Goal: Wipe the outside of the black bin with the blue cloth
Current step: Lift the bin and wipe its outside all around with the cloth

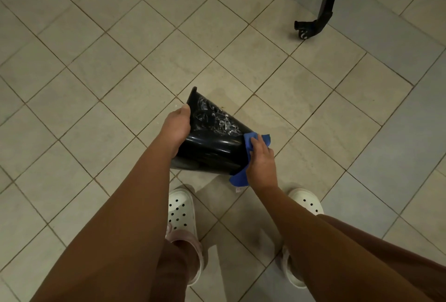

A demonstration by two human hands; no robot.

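Left hand point(176, 128): fingers out of sight behind the bin point(212, 149) rim; only the thumb shows. Bin mouth faces away, inside unseen. White marks on its wall: scratches or foam, cannot tell. Cloth point(241, 177): middle covered by right hand point(261, 166). Black wheeled leg point(325, 5) cut by top edge. Left shoe point(179, 210) and right shoe point(306, 201) part-hidden behind forearms.

Nothing could be read anywhere: no words, labels, brands or numbers. The whitish marks on the black bin point(212, 133) formed no legible letters.

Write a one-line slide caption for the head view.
Left hand grips the tilted black bin; right hand holds the blue cloth against its outside.
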